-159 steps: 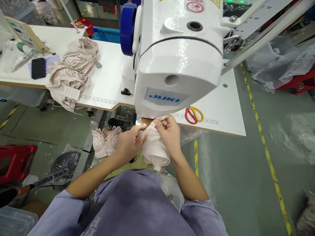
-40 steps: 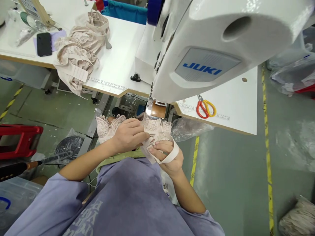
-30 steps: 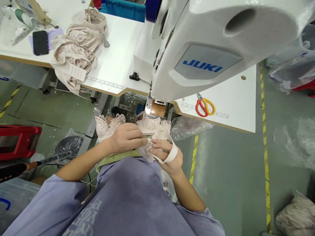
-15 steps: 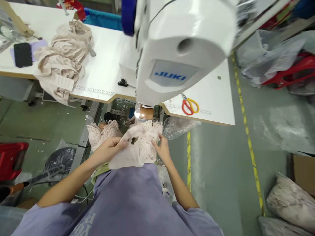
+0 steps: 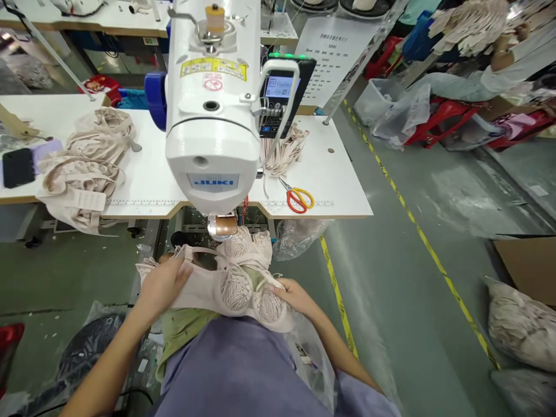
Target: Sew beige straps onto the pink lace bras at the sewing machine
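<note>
A beige lace bra [image 5: 235, 288] is stretched between my two hands, low in front of my body. My left hand [image 5: 164, 282] is closed on its wing and strap at the left. At the right, my right hand [image 5: 292, 294] pinches the edge of a cup, fingers partly hidden by the fabric. More beige lace cups [image 5: 238, 243] lie just beyond, below the sewing machine head [image 5: 212, 156]. A green cloth [image 5: 185, 333] covers my lap under the bra.
A pile of beige bras [image 5: 82, 168] lies on the white table [image 5: 145, 156] at the left, near a black phone [image 5: 18, 168]. Red-and-yellow scissors [image 5: 299, 198] and beige strips [image 5: 286, 150] lie right of the machine. A clear plastic bag [image 5: 299, 237] hangs below the table edge.
The view has tilted up, showing more of the machine and table. My hands have moved apart, and the bundled bra is now spread out with its cups facing up.
</note>
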A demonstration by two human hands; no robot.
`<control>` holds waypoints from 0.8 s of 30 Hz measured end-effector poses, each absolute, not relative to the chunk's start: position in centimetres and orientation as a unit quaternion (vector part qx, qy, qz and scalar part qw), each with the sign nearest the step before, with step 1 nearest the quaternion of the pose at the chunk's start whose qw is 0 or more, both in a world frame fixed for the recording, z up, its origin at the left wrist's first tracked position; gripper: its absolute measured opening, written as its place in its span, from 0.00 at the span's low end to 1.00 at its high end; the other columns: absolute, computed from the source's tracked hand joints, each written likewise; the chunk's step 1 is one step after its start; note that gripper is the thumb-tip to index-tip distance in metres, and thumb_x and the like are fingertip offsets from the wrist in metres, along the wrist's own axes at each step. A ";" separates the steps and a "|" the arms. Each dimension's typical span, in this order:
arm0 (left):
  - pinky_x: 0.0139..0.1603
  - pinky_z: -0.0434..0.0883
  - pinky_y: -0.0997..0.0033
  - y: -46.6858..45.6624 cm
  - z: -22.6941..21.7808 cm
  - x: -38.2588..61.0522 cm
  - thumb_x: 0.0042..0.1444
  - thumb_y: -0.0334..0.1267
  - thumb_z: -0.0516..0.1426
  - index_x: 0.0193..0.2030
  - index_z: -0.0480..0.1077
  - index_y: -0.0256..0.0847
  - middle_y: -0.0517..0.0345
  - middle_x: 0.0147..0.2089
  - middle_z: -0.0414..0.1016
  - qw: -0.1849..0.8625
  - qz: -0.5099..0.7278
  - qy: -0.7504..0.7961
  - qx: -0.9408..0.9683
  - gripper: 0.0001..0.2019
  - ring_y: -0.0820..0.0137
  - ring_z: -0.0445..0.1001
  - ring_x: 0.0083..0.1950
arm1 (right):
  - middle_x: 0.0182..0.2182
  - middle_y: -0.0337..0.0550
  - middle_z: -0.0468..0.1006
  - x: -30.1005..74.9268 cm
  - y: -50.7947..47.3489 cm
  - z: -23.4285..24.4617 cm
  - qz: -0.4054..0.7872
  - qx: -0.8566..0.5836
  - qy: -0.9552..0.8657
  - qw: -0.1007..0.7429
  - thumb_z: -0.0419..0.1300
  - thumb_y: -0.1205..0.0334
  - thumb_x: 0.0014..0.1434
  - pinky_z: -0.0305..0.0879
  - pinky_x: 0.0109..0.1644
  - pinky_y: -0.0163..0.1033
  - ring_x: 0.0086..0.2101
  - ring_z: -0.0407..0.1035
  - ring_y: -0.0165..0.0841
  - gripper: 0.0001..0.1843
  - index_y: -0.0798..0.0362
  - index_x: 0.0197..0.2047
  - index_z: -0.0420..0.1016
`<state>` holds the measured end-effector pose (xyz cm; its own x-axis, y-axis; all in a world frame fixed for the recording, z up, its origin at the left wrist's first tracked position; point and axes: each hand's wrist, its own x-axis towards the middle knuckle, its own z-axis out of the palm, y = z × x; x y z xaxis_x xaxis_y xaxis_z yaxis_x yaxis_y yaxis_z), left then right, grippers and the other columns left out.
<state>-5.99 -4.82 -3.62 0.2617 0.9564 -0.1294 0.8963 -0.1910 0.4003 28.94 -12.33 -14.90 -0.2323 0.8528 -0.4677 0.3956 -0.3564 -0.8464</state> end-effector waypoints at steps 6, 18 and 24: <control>0.57 0.71 0.59 -6.0 -7.3 3.8 0.57 0.59 0.59 0.53 0.72 0.37 0.46 0.51 0.77 0.612 0.132 0.408 0.664 0.28 0.56 0.74 0.55 | 0.24 0.35 0.60 25.8 -11.9 -7.9 0.641 -0.408 -0.610 0.225 0.52 0.35 0.65 0.51 0.32 0.33 0.27 0.55 0.27 0.29 0.53 0.27 0.63; 0.30 0.55 0.75 -6.4 -7.7 3.9 0.58 0.63 0.55 0.30 0.64 0.38 0.65 0.25 0.58 0.690 0.178 0.449 0.539 0.26 0.76 0.56 0.27 | 0.44 0.60 0.80 28.4 14.6 -4.1 0.196 -0.755 -0.600 0.179 0.64 0.62 0.58 0.64 0.47 0.43 0.46 0.72 0.45 0.09 0.59 0.39 0.75; 0.31 0.55 0.74 -5.5 -5.7 1.3 0.61 0.53 0.57 0.26 0.64 0.38 0.64 0.26 0.60 0.575 0.235 0.536 0.572 0.21 0.74 0.60 0.30 | 0.30 0.40 0.78 29.1 9.7 -4.3 0.420 -0.656 -0.542 0.316 0.61 0.53 0.62 0.68 0.35 0.32 0.29 0.71 0.28 0.11 0.53 0.36 0.76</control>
<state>1.32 -5.49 -5.66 0.3164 0.8826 -0.3477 0.3427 0.2354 0.9095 29.09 9.72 -4.31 0.0604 0.9763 -0.2077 0.4460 -0.2126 -0.8694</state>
